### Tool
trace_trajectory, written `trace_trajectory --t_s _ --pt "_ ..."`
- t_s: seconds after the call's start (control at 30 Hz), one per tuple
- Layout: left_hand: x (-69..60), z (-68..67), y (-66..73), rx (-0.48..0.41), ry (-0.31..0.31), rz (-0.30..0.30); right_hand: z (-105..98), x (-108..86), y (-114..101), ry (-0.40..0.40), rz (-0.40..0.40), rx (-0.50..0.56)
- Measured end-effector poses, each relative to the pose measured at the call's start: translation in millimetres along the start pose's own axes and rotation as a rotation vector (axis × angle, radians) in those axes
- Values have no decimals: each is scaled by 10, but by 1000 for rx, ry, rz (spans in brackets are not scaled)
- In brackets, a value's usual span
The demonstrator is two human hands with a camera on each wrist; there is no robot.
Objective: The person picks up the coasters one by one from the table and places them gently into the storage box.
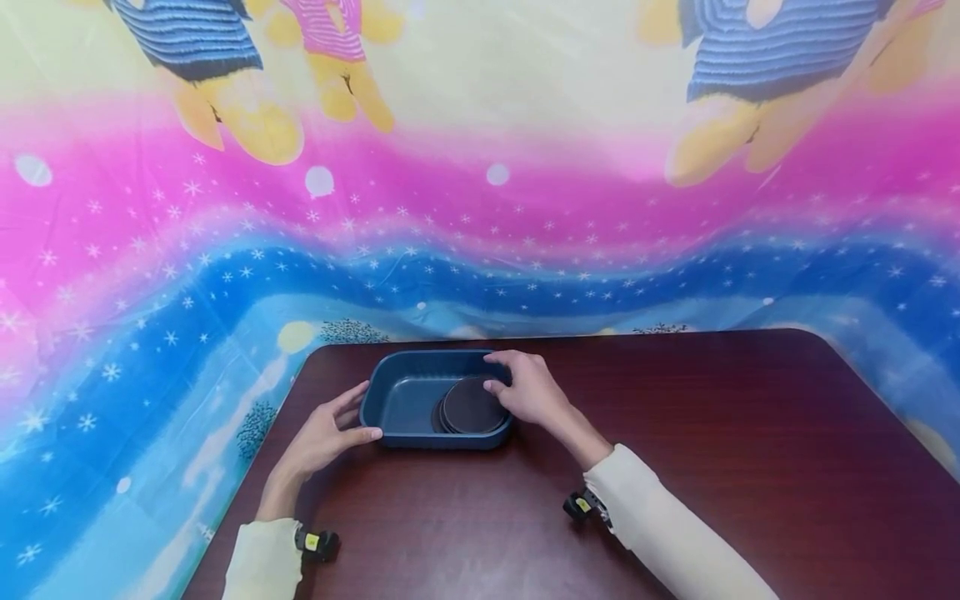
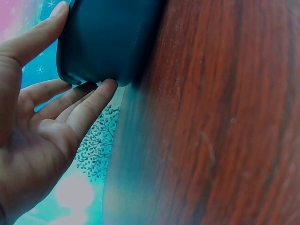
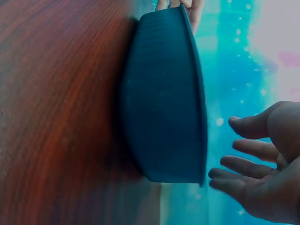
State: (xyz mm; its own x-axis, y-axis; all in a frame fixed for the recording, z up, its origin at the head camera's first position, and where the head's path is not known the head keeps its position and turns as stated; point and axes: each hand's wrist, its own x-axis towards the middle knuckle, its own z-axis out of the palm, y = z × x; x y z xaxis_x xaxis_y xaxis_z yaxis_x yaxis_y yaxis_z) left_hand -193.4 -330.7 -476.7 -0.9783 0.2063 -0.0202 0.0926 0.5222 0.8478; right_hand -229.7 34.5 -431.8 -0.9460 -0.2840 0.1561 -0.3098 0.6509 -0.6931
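Note:
A dark blue rectangular dish (image 1: 420, 441) with rounded corners stands on the table, and a small pile of dark round discs (image 1: 472, 407) lies in its right part. My left hand (image 1: 322, 433) holds the dish's left end, thumb at the near corner and fingers on the end wall; the left wrist view shows those fingertips against the dish (image 2: 108, 42). Above the right end hovers my right hand (image 1: 534, 390), fingers spread and slightly bent beside the discs. In the right wrist view this hand (image 3: 262, 173) is apart from the rim, with nothing between thumb and fingers.
The dark red wooden table (image 1: 675, 467) reaches far to the right and toward me. Behind it hangs a colourful cloth (image 1: 525, 208) with snowflakes and bears, which also runs down the left side. A small black wrist camera (image 1: 318, 546) sits on each cuff.

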Motion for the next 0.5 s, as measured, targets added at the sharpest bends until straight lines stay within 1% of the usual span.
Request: trace_trajectory --t_s 0.07,0.13,0.23,0.3,0.43,0.5 --pt "8 2 3 0 -3 -1 -69 -43 6 13 -23 -9" --pt "15 5 6 -4 -5 -3 -146 -94 40 31 -31 6" --pt "9 1 6 1 -6 -6 -269 -174 140 57 -42 20" --pt "-6 -6 10 7 -8 -4 -356 -233 226 74 -48 6" --pt "-57 -42 43 56 6 15 -538 -366 395 101 -53 -33" --pt "-92 -70 71 112 32 32 -628 -435 478 111 -56 -60"
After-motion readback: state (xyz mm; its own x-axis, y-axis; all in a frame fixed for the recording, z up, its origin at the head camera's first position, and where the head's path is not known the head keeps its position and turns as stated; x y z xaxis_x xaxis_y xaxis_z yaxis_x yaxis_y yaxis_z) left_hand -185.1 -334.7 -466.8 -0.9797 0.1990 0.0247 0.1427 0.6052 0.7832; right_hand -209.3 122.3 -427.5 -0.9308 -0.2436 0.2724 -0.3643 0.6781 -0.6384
